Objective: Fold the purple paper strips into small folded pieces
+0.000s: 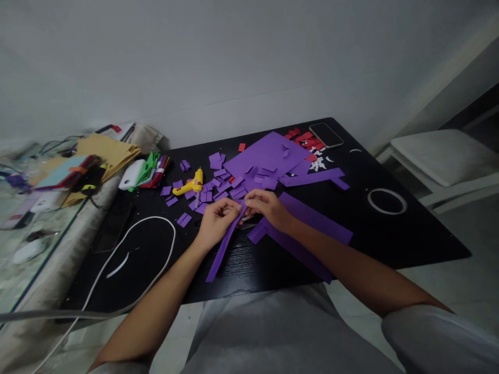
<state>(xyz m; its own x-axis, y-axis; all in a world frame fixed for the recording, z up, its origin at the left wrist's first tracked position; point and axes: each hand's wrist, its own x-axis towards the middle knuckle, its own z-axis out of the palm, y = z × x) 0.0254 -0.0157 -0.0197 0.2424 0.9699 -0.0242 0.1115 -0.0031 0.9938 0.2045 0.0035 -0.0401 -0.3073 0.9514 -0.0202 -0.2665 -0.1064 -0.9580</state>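
Between my two hands is a long purple paper strip (223, 255), its lower end slanting down toward the table's front edge. My left hand (219, 221) pinches the strip near its upper end. My right hand (267, 206) is closed at that same end, fingertips close to the left ones. Part of a pair of scissors (246, 226) shows beneath my hands, mostly hidden. Under my right forearm lies a wide purple sheet (312, 221), with a short purple piece (257, 234) beside it. Many small folded purple pieces (218, 184) are scattered just beyond my hands.
A yellow glue gun (191, 183) lies among the pieces. Behind is a large purple sheet (268, 153), with red scraps (306, 139) and a phone (326, 135) at the back right. A white cable (171, 249) loops at left; a tape ring (387, 201) lies right.
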